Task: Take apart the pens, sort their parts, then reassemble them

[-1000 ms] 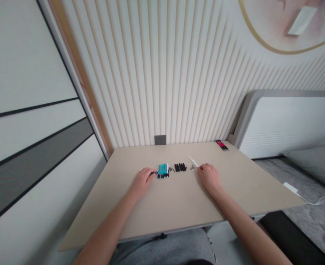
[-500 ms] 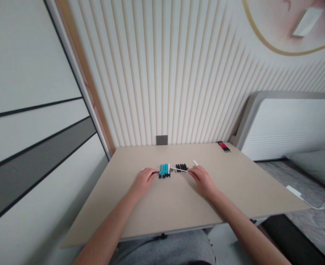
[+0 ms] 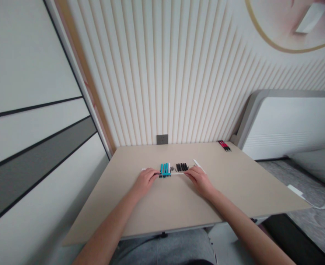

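Observation:
My left hand (image 3: 148, 179) pinches the dark end of a teal pen barrel (image 3: 166, 174) held level over the table. In my right hand (image 3: 199, 178) is the far end of a thin white rod (image 3: 178, 173), whose left end meets the teal barrel. Behind them several teal barrels (image 3: 164, 167) lie side by side, with a white piece at their right. Small grey parts (image 3: 173, 169) and a row of several black pieces (image 3: 182, 167) are between my hands. A white strip (image 3: 196, 162) lies partly behind my right hand.
Red and black pens (image 3: 224, 145) lie at the table's back right corner. The beige table (image 3: 162, 208) meets a ribbed wall with a dark socket (image 3: 162, 139). A white adapter (image 3: 295, 190) with a cable is beyond the right edge.
My right hand has moved slightly left, bringing the white rod level and in line with the teal barrel at my left hand. The camera view has shifted slightly.

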`<state>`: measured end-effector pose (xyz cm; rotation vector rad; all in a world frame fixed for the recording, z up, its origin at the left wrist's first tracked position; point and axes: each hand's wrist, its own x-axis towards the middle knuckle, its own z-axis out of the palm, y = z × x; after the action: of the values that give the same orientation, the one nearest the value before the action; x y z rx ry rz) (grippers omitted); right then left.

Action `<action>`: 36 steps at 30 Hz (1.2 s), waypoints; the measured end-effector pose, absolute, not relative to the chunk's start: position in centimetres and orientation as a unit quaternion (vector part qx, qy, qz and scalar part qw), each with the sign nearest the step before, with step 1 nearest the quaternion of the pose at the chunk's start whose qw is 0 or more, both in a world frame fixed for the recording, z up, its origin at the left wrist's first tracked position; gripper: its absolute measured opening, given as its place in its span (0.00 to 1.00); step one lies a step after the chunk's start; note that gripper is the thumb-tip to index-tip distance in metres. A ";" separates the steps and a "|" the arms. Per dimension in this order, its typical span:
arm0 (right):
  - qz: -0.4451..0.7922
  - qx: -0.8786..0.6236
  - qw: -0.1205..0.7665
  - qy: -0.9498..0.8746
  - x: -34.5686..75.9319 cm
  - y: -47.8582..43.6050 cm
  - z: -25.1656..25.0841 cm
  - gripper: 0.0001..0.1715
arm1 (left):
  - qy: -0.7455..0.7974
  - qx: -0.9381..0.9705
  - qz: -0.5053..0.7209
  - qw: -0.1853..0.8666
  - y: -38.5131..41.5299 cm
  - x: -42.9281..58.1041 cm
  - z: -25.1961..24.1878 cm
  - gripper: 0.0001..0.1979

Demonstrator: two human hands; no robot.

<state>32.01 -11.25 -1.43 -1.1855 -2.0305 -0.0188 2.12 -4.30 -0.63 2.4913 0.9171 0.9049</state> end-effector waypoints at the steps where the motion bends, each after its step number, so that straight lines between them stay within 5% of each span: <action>1: -0.009 -0.461 0.382 -0.801 31.7 -11.3 -1.3 0.13 | 0.315 0.879 0.314 0.170 -4.3 2.1 -0.6 0.12; 23: -0.072 -0.442 0.394 -0.803 26.1 -9.6 0.0 0.11 | 0.336 0.856 0.336 0.206 -4.4 1.2 -0.2 0.13; 31: -0.052 -0.464 0.401 -0.788 26.3 -9.0 -1.0 0.12 | 0.375 0.815 0.331 0.291 -5.2 1.6 0.6 0.15; 36: -0.040 -0.479 0.387 -0.787 26.4 -9.3 -0.9 0.14 | 0.343 0.843 0.341 0.235 -4.9 1.6 0.3 0.13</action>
<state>26.38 -9.28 -0.90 -1.2198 -2.0016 -0.1006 1.60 -4.89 0.35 2.3142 0.9412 0.9360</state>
